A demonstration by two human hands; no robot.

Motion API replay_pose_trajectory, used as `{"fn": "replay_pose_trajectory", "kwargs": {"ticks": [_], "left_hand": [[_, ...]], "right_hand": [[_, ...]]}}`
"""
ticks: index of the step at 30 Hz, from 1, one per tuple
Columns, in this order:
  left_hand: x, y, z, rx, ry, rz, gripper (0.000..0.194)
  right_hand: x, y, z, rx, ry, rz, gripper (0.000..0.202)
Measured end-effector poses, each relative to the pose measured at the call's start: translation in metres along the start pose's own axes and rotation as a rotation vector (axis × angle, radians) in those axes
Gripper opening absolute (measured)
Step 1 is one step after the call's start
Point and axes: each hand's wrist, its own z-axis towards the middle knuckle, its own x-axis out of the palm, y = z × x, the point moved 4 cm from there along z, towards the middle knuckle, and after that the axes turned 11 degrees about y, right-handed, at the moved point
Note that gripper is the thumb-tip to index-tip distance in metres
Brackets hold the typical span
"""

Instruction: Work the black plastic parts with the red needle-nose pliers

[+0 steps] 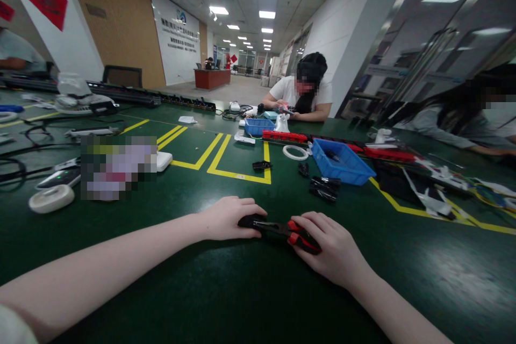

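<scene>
My right hand [332, 242] is closed around the red and black handles of a pair of long-nose pliers [277, 228]. Its jaws point left, and their tip meets a small black part [248, 221]. Fingers and thumb of my left hand [229, 219] pinch that black part from the left; its exact kind is hard to make out, since the fingers cover some of it. Both hands are low over the dark green table [226, 290]. Beyond them lie black pieces [324, 189] and another small black piece [262, 165].
Behind the pieces stands a blue bin [342, 164] with a dark item inside, beside a white ring [295, 152]. A smaller blue bin [259, 127] is farther back. White devices [51, 199] and cables lie left. A co-worker [304, 88] sits across the table.
</scene>
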Motion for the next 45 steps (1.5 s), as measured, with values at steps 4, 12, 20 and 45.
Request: {"fn": "replay_pose_trajectory", "kwargs": {"ticks": [4, 12, 20, 45], "left_hand": [[-0.0002, -0.0004, -0.0001, 0.007, -0.004, -0.002, 0.040], [0.0001, 0.0004, -0.0001, 0.006, -0.002, -0.001, 0.039], [-0.0007, -0.0011, -0.0004, 0.009, -0.008, 0.002, 0.039], [-0.0007, -0.0015, -0.0007, 0.001, -0.004, -0.016, 0.039]], "right_hand": [[0.0008, 0.0001, 0.0005, -0.001, 0.014, 0.005, 0.037], [-0.0007, -0.0004, 0.0012, 0.027, 0.029, 0.043, 0.035], [-0.0021, -0.0002, 0.0025, 0.023, -0.003, -0.004, 0.038], [0.0008, -0.0087, 0.0042, 0.102, 0.014, 0.057, 0.036]]}}
